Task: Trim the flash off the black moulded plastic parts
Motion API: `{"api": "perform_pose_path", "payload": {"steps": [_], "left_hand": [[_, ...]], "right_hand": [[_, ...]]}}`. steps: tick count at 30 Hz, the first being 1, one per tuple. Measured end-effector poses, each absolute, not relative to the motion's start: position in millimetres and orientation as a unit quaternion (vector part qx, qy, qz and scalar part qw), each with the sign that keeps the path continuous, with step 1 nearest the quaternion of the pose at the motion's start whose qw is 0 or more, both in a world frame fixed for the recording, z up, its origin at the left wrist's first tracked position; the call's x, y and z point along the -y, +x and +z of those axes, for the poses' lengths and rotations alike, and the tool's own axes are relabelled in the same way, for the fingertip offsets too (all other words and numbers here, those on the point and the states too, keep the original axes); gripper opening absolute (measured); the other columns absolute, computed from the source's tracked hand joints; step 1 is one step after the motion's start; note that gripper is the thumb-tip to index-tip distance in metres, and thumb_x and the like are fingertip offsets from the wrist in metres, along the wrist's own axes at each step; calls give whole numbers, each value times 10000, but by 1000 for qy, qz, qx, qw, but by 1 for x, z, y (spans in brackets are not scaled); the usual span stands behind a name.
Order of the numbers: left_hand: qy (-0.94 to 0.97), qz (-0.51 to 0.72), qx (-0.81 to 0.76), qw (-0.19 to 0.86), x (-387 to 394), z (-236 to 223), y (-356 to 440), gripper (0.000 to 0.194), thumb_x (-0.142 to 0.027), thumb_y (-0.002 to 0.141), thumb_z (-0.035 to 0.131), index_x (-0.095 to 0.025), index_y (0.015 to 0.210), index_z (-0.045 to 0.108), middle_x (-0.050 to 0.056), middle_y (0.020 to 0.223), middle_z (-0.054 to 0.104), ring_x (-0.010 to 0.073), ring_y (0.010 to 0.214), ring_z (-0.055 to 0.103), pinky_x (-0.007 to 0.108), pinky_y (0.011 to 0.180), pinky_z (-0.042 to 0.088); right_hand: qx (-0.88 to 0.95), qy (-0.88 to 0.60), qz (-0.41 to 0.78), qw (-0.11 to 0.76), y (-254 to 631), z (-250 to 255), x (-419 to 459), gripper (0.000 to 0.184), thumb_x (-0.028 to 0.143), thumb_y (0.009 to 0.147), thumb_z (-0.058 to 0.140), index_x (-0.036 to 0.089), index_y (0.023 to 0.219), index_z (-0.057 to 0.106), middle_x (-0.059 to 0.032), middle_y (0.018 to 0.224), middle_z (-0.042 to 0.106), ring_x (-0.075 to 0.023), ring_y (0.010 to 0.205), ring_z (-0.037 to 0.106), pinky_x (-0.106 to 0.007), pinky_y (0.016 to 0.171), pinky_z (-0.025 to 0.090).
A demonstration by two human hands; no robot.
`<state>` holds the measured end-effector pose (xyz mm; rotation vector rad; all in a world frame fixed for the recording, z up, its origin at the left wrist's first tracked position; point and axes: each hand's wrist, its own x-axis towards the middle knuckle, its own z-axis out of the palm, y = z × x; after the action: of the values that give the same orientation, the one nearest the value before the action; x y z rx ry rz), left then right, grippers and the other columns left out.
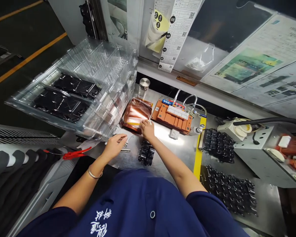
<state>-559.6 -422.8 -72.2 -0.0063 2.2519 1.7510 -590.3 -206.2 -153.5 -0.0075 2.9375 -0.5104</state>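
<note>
Stacked clear plastic trays (88,82) holding black parts fill the upper left; black connector heaps (227,191) lie lower right. At centre, right hand (147,129) presses an amber film bag (136,116); left hand (116,144), fingers curled, touches small metal pins (125,150) on the steel tabletop (172,154). Sorting looks unfinished.
</note>
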Motion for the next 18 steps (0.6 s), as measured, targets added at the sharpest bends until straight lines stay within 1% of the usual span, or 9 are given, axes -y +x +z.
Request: {"api": "perform_pose_path", "payload": {"steps": [2,4,5,7,9,11,13,15,18], "left_hand": [[-138,653,-712,218,408,-99,-581,355,-499,715,713,-189,876,658,134,934,727,252,773,703,402,701,590],[-188,681,-663,248,399,-115,-606,443,-593,764,636,-178,915,596,176,1015,705,263,805,712,410,665,594],[-188,694,-645,260,395,-119,-618,452,-606,784,611,-176,917,577,186,1031,699,264,819,715,411,668,596],[-181,719,-608,285,388,-123,-638,405,-539,773,672,-168,893,563,175,985,704,249,817,717,401,698,598],[-159,730,-597,293,379,-123,-649,329,-380,726,756,-153,876,570,135,898,711,212,772,713,374,732,594],[-130,728,-610,285,369,-120,-650,290,-256,697,767,-143,890,583,90,834,711,178,736,707,349,759,585],[-96,725,-622,279,358,-115,-644,265,-216,694,749,-141,905,606,64,793,712,174,726,704,342,769,580],[-54,718,-633,284,349,-108,-634,220,-207,686,738,-151,881,651,56,777,720,191,735,701,347,777,574],[103,660,-700,252,341,-95,-621,102,-220,706,689,-193,800,716,50,797,739,206,758,682,339,805,548]], "right_hand": [[-983,-9,-176,59,-589,-147,199,361,267,1012,382,203,1272,624,-118,1399,572,-272,1329,463,-520,1120,255],[-981,-28,-190,26,-586,-141,190,351,265,1010,388,214,1246,643,-94,1371,601,-256,1306,482,-480,1104,281],[-979,-40,-199,12,-584,-139,185,339,257,1004,404,213,1225,658,-89,1351,618,-254,1294,493,-464,1090,300],[-975,-56,-214,4,-578,-135,175,309,233,984,452,207,1187,683,-88,1311,646,-256,1266,517,-443,1057,344],[-971,-60,-231,17,-572,-132,169,266,228,953,517,202,1133,711,-89,1255,680,-263,1221,552,-434,1020,389],[-964,-46,-263,15,-567,-126,168,222,265,917,589,197,1070,735,-96,1181,712,-267,1143,596,-425,978,434],[-950,-17,-311,-21,-564,-117,172,229,322,899,617,196,1046,737,-100,1109,730,-249,1050,630,-399,932,475],[-930,9,-362,-61,-562,-105,179,268,377,902,603,198,1057,729,-95,1034,736,-214,943,651,-352,867,507],[-913,29,-404,-56,-558,-82,186,282,424,897,601,199,983,748,-69,891,737,-175,789,654,-287,743,506]]}}
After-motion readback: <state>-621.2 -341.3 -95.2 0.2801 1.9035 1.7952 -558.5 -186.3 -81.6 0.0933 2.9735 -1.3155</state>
